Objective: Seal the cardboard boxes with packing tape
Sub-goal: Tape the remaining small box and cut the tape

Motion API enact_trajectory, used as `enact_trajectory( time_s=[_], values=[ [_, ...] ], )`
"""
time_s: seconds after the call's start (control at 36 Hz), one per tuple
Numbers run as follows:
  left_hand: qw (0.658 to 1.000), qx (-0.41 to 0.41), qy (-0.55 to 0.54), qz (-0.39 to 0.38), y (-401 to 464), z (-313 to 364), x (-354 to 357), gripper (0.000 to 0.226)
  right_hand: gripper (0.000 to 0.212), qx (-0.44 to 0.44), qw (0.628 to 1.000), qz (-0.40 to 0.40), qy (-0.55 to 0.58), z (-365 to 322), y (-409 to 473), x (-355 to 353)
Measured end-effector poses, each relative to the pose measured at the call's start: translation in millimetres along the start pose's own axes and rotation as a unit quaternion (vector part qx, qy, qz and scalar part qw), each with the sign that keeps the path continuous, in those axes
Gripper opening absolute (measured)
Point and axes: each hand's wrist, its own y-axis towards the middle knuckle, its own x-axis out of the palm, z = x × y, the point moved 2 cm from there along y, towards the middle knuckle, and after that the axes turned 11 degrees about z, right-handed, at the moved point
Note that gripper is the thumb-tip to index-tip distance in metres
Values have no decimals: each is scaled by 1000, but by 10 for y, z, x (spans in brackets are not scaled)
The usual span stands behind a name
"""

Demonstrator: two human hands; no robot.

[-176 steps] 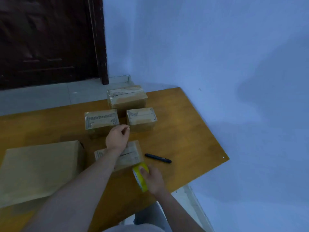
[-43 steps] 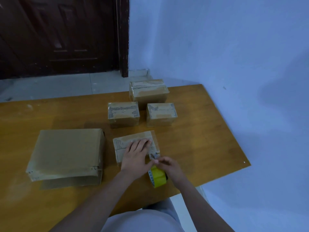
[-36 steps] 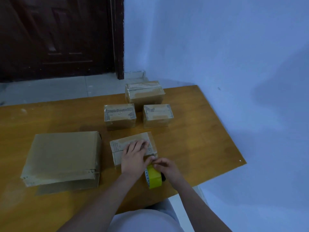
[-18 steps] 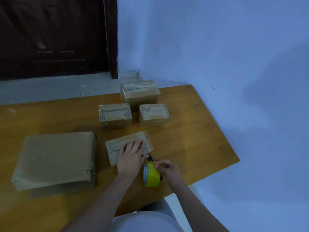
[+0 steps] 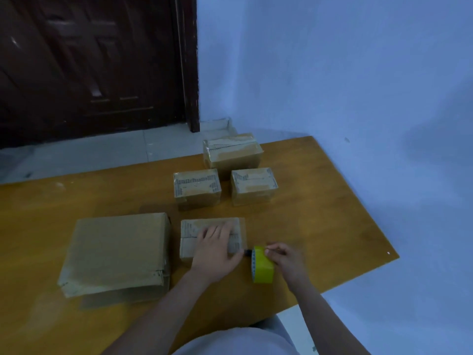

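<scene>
The wooden worktop (image 5: 320,201) fills the lower and middle frame, running from the left edge to a corner at the right, with a pale wall at upper right and a dark door (image 5: 89,67) at upper left. The largest thing on it is the big flat box (image 5: 115,249) at lower left, lying closed, its near edge showing tape at the corner. Above centre stands the far box (image 5: 231,152), taped across its top; just in front of it sit two smaller boxes side by side and slightly apart, the left middle box (image 5: 197,187) and the right middle box (image 5: 253,184), both with printed edges. Nearer, at centre, lies the near box (image 5: 194,239), just right of the big flat box. The left hand (image 5: 216,248) rests on the near box with fingers straight and flat, pressing its top on the right side. Just right of that box, the right hand (image 5: 284,260) grasps the yellow tape roll (image 5: 263,265), which stands on edge at the worktop, fingers curled over its top. A small dark object (image 5: 247,251) shows between the left hand and the roll; what it is cannot be told.
</scene>
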Motion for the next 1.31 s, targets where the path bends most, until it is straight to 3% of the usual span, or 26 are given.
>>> enact_trajectory(
  time_s=[0.08, 0.31, 0.64, 0.94, 1.11, 1.31],
  values=[
    [999, -47, -13, -12, 158, 41, -27, 73, 10, -9, 1000, -4, -8, 50, 27, 23],
    [986, -50, 136, -83, 465, 193, 69, 55, 17, -7, 1000, 3, 15, 108, 30, 51],
    [991, -74, 114, -23, 523, 173, 165, 30, 20, 1, 1000, 3, 0, 179, 23, 66],
    [989, -116, 74, -44, 579, 128, 230, 33, 17, -11, 1000, -5, -28, 162, 44, 72],
    [991, -111, 48, -59, 549, 92, 216, 57, 21, -4, 1000, -7, -23, 159, 41, 62],
    [991, -89, 75, -68, 562, 115, 234, 43, 21, -5, 1000, -8, -17, 119, 26, 83]
  ],
)
